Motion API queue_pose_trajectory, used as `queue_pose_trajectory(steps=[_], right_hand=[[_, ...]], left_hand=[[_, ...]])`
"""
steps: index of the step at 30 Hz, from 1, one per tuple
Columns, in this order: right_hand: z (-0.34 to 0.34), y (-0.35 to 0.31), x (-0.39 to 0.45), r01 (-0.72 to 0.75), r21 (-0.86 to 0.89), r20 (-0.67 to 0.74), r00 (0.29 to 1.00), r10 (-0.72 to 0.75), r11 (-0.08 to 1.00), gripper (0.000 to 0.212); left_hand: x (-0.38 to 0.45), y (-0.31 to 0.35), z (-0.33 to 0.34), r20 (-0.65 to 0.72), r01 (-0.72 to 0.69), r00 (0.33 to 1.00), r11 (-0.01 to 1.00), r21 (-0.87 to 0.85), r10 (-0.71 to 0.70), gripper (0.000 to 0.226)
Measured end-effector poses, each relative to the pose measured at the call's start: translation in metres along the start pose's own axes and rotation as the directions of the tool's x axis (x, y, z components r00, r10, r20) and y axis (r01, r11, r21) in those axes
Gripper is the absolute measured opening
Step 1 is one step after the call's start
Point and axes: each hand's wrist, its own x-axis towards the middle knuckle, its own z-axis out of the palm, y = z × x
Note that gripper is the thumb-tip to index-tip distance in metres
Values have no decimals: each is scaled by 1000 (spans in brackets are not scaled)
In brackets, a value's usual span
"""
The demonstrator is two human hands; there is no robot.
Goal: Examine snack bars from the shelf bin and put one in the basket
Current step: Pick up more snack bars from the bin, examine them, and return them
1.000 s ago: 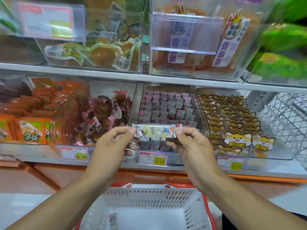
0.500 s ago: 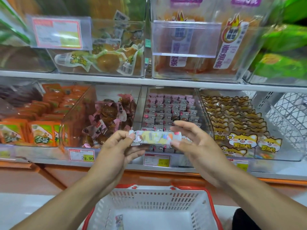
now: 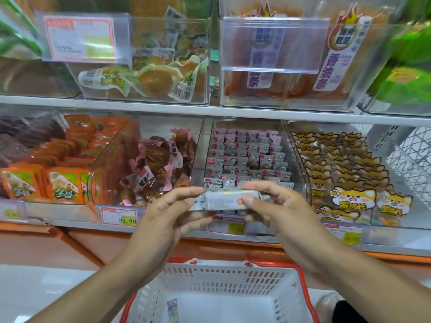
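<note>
Nearest, white perforated plastic basket (image 3: 233,279), red-rimmed, one small packet (image 3: 172,308) at its left wall. Above it, snack bar (image 3: 225,201) held level, glossy grey wrapper pinched at each end by left hand (image 3: 163,220) and right hand (image 3: 279,210). Behind, clear plastic shelf bin (image 3: 296,145) of stacked bars.

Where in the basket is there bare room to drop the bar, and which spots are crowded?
The basket floor is bare from its middle to the right wall; a small packet lies by the left wall. Both hands hold the bar above it. The bin behind is packed.
</note>
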Motion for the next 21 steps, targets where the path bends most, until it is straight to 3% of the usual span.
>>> queue_pose_trajectory(steps=[2, 4, 6, 11, 14, 17, 21], right_hand=[[2, -2, 3, -108, 115, -4, 994, 109, 988, 25], [4, 0, 5, -146, 48, -5, 989, 147, 988, 27], [6, 3, 5, -152, -13, 17, 988, 152, 988, 28], [1, 4, 7, -101, 151, 52, 994, 95, 983, 43], [-2, 4, 8, -75, 213, 64, 996, 62, 974, 49], [0, 4, 6, -6, 120, 98, 995, -6, 993, 51], [5, 4, 2, 67, 38, 63, 996, -70, 997, 38]], left_hand=[[-3, 0, -2, 36, 2, 999, 1000, 14, -3, 22], [-2, -3, -4, -10, -5, 1000, 997, 72, 6, 25], [-2, -4, -5, -87, -16, 996, 990, 138, 28, 19], [3, -5, -7, -199, 15, 980, 988, 155, 17, 17], [5, -4, -3, -209, 109, 973, 993, 51, -96, 22], [3, -3, 2, -199, 242, 939, 950, -196, -280, 22], [2, 1, 3, -166, 286, 927, 919, -270, -338, 29]])
